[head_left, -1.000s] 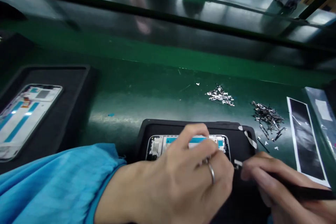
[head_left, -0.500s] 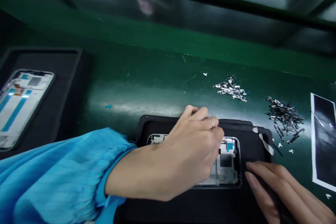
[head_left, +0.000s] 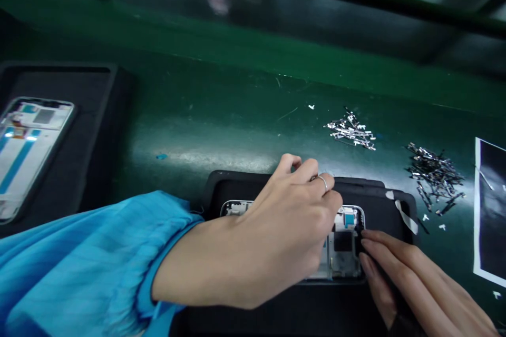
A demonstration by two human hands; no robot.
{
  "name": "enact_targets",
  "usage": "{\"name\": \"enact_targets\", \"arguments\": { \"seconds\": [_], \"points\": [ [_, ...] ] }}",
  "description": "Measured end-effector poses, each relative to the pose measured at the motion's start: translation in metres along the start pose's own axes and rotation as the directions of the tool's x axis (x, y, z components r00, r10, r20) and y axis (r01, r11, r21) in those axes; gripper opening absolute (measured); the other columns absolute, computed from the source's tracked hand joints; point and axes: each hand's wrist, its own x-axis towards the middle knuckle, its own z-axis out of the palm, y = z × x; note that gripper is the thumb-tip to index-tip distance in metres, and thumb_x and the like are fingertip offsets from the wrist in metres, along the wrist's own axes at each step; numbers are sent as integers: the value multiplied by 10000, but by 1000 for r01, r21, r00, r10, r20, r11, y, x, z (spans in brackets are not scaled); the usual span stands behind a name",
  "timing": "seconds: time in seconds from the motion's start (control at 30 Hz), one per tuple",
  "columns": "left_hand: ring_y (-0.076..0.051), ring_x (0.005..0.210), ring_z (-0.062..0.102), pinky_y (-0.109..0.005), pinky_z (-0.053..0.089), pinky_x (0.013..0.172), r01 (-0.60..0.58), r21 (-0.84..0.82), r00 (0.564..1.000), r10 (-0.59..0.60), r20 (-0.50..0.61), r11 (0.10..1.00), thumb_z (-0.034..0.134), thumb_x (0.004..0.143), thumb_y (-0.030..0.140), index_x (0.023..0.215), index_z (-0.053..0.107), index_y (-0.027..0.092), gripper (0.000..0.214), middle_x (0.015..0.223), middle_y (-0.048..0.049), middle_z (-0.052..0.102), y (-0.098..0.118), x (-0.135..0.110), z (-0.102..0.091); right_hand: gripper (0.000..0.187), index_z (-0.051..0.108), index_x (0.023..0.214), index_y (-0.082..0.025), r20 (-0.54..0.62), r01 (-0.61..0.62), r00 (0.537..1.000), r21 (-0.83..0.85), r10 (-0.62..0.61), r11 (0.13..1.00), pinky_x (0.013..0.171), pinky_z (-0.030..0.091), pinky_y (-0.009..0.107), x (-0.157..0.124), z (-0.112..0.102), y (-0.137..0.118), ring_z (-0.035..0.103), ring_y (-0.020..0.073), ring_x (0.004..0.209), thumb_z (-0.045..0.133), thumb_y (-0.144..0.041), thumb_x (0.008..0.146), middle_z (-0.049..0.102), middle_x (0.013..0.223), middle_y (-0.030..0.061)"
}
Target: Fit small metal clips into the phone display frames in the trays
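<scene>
A silver phone frame [head_left: 348, 263] with its inner side up lies in a black tray [head_left: 237, 321] at the bottom centre. My left hand [head_left: 288, 226], with a ring and a blue sleeve, reaches across the frame and covers its middle. Its fingers are curled at the far edge, and their tips and anything in them are hidden. At the frame's right end is my right hand [head_left: 415, 279], thumb and fingertips close together over the rim. What they pinch, if anything, I cannot make out.
Another phone frame [head_left: 35, 142] sits in a black tray [head_left: 95, 116] at left. Beyond my hands lie a pile of small silvery strips [head_left: 351, 131] and a darker pile [head_left: 435, 171]. A white-edged black sheet [head_left: 492, 210] is at far right. White scraps dot the green table [head_left: 221, 110].
My right hand has moved left, from beside the phone frame onto its right end. My left hand stays over the frame, and the whole view has shifted slightly.
</scene>
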Motion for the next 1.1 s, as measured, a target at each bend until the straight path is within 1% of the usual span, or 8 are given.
{"name": "enact_targets", "arguments": {
  "seconds": [0.17,0.3,0.4,0.5,0.63,0.8,1.0,1.1],
  "points": [
    [-153,642,313,-336,289,636,3,19,997,-1,-84,1000,401,734,90,623,470,134,138,662,-36,427,-1,5,2,116,551,859,-125,-80,56,995,29,-53,998,643,447,238,-3,8,1,619,122,691,447,-105,811,658,834,66],
    [-159,662,331,-340,303,655,11,19,996,-9,-83,1000,411,738,89,634,479,136,133,665,-34,439,-1,3,2,209,586,795,-106,-29,174,984,-1,-174,985,613,445,258,-3,8,3,624,145,668,381,-69,815,656,871,106],
    [-161,672,339,-351,309,674,17,-16,996,-18,-88,1000,419,738,94,638,478,136,123,671,-32,443,-1,0,3,321,605,738,-95,28,262,965,-19,-262,965,556,436,256,0,6,4,602,126,556,302,-48,832,645,895,134],
    [-160,670,340,-351,309,673,25,-31,994,-28,-106,999,425,727,86,633,474,134,116,657,-29,437,-1,-1,4,334,616,755,-73,73,322,944,5,-321,947,499,422,242,3,6,4,572,111,499,293,-31,828,618,948,168],
    [-158,660,329,-346,307,659,11,-8,992,-12,-129,1000,435,717,82,620,463,136,114,643,-25,423,-2,-1,4,376,627,733,-63,34,303,952,-3,-303,953,464,406,241,5,6,2,554,107,478,266,-15,825,615,943,174],
    [-161,670,335,-353,314,669,1,-10,993,-2,-122,1000,438,717,85,631,469,133,104,655,-29,430,-2,-1,3,407,645,763,-66,130,280,952,-7,-277,960,468,415,249,6,4,1,557,109,497,246,-20,830,592,1005,161],
    [-162,674,339,-351,314,668,-23,-20,990,20,-140,1000,462,701,91,639,458,136,77,666,-27,428,-3,-2,4,424,624,752,-54,12,287,958,-2,-287,958,468,414,239,7,10,-1,604,142,597,209,7,815,608,963,184],
    [-162,672,343,-347,313,665,-32,-26,991,28,-134,999,466,695,88,639,455,137,75,660,-26,427,-4,-1,4,403,627,771,-63,66,285,957,-10,-284,958,491,434,241,8,9,-1,609,146,621,231,9,806,607,971,177]
  ]
}}
